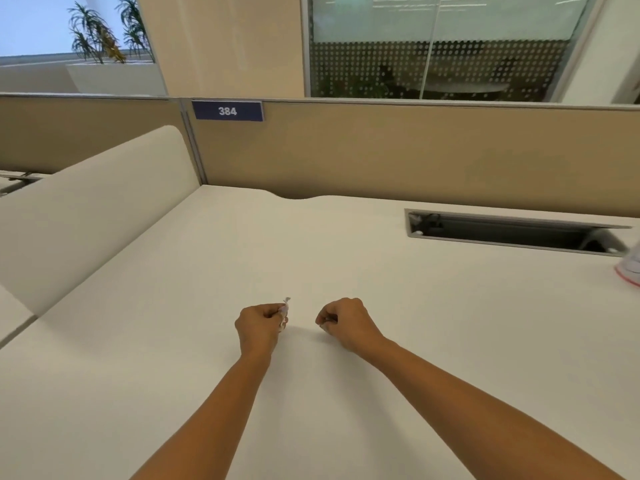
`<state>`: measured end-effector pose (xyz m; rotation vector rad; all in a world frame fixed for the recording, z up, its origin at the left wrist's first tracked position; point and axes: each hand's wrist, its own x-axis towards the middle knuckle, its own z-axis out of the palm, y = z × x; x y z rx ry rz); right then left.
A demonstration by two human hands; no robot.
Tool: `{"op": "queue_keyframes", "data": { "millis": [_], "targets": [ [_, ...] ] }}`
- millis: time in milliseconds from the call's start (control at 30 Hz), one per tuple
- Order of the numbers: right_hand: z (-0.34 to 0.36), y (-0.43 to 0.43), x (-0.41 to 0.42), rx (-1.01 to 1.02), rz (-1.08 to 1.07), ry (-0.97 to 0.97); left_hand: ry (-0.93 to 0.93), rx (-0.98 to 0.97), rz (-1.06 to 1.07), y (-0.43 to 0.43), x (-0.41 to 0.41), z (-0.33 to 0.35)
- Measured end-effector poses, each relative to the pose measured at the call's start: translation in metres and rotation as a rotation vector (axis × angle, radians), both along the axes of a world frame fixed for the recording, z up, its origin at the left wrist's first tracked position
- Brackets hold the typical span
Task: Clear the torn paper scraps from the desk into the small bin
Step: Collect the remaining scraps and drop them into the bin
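Both hands are out over the counter (pixel 346 265) rn, curled into loose fists, apart from each other w/ a gap of bare surface between. Left hand (pixel 260 323) is pinched closed on a few paper scraps (pixel 284 311): one little torn bit pokes up past the fingertips and more white shows lower down by the knuckles. Right hand (pixel 346 323) is closed too and there's something pale at the fingertips, prob another scrap, but it's too small to say for sure.

No other scraps visible on the counter afaict. White on white tho, so tiny ones could be hiding. Bin isn't in frame at all. There's a white thing w/ a red edge (pixel 631 268) at the far right, cut off, can't tell what it is. Also an open cable tray slot (pixel 512 233) toward the back right.

Handling-wise: this stuff should be basically weightless, limp, crushes to nothing. Not fragile in any way that matters. Real problem is it's so light it'll flutter out or cling to skin on release. Imo best to pinch flat bits by an edge w/ fingertip + thumb, or ball them up in the palm so nothing drifts on the way to the bin.
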<state>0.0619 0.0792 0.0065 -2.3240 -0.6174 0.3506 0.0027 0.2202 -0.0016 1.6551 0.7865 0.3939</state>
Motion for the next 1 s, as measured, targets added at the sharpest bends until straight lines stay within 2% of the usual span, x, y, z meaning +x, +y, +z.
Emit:
{"op": "queue_keyframes", "data": {
  "millis": [367, 667, 1000],
  "targets": [
    [0.019, -0.207, 0.012, -0.054, -0.145, -0.041, -0.028, -0.012, -0.225, -0.200, 0.038, 0.009],
    [0.041, -0.362, 0.053, -0.054, -0.334, -0.092, -0.039, -0.027, -0.396, -0.349, 0.091, 0.025],
    [0.074, -0.477, 0.129, -0.032, -0.500, -0.192, -0.025, 0.153, -0.591, -0.474, 0.194, 0.061]
  ]
}}
